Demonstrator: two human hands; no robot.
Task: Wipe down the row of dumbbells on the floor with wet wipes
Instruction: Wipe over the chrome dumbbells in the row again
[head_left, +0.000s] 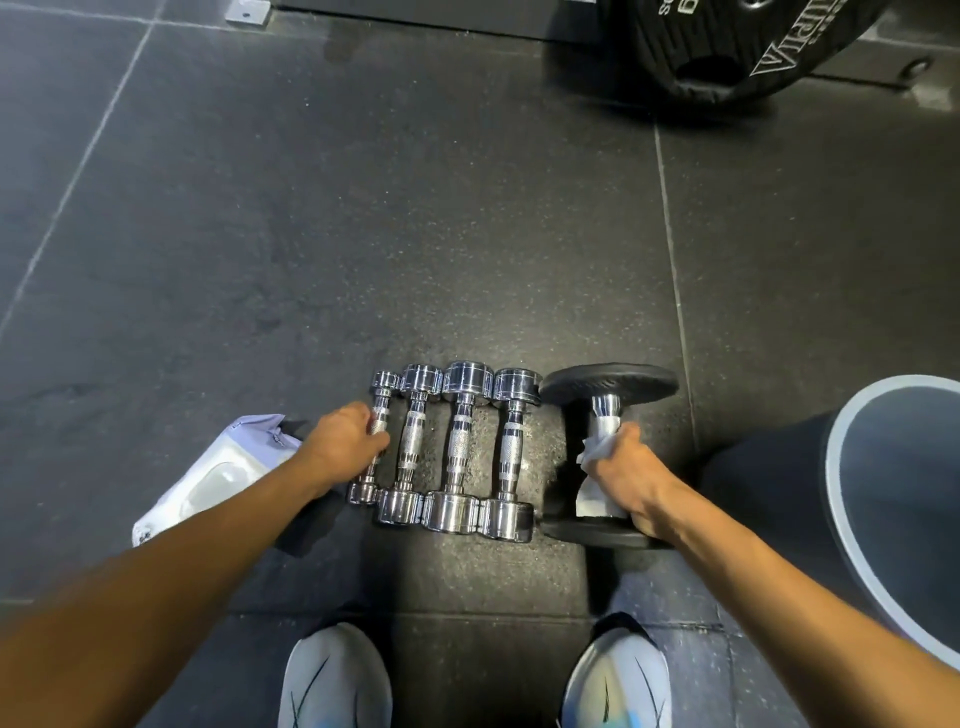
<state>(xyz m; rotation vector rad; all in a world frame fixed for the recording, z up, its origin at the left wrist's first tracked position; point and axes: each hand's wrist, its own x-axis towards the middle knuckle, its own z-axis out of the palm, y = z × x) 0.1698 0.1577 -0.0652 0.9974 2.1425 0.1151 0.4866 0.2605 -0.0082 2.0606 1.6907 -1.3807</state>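
Note:
Several chrome dumbbells (457, 447) lie side by side on the dark rubber floor, with a larger black-plated dumbbell (608, 387) at the right end of the row. My left hand (345, 441) grips the handle of the smallest chrome dumbbell (382, 389) at the left end. My right hand (626, 467) is wrapped around the black dumbbell's handle and holds a white wet wipe (597, 467) against it. The wipe covers most of that handle.
A pack of wet wipes (218, 473) lies left of the row, partly under my left arm. A big black weight plate (727, 47) leans at the top right. A round dark bin with a grey rim (893, 499) stands at right. My two white shoes (337, 680) are below.

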